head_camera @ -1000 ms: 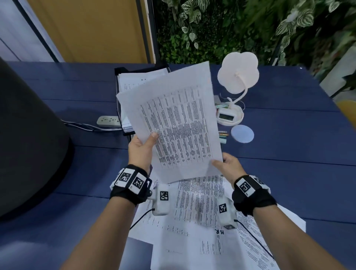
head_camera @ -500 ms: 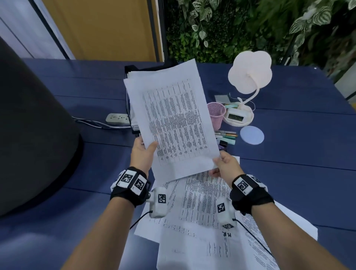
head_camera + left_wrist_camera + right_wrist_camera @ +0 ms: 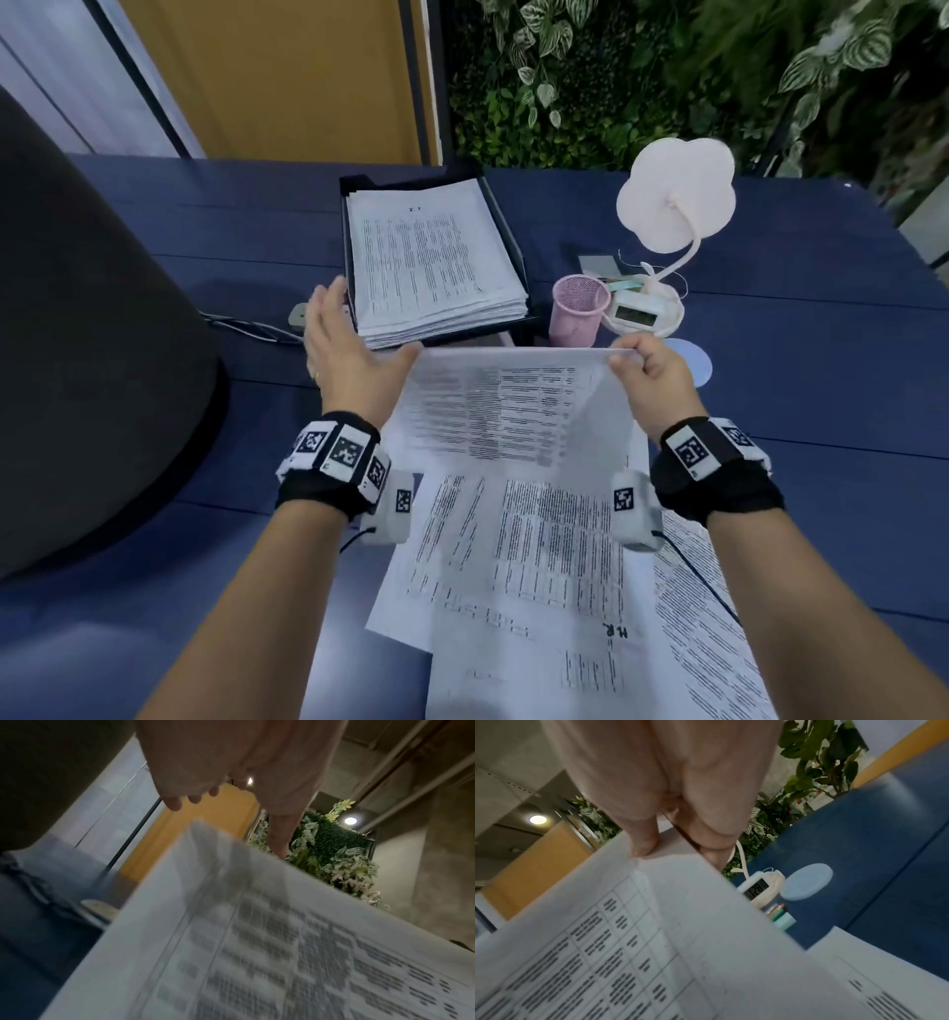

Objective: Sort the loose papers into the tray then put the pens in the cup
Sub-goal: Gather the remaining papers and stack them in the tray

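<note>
A printed sheet [image 3: 513, 411] hangs tilted low over the loose papers [image 3: 539, 565] on the blue table. My right hand [image 3: 642, 365] pinches its far right corner, thumb and fingers on the edge [image 3: 675, 841]. My left hand [image 3: 349, 349] is open with straight fingers beside the tray, and only its thumb touches the sheet's far left corner. Behind stands the black tray [image 3: 506, 221] with a thick paper stack [image 3: 431, 257]. To the tray's right stands a pink mesh cup [image 3: 577, 313]. Pen ends [image 3: 780, 914] show past the sheet's edge in the right wrist view.
A white flower-shaped lamp [image 3: 675, 195] with a clock base [image 3: 634, 313] stands right of the cup, and a pale round coaster [image 3: 690, 360] lies near my right hand. A power strip [image 3: 298, 316] and cable lie left of the tray. A big black object [image 3: 92, 334] fills the left.
The sheet, held upright in both hands before, has tipped down low in front of the tray. My left hand has let go of its edge and opened.
</note>
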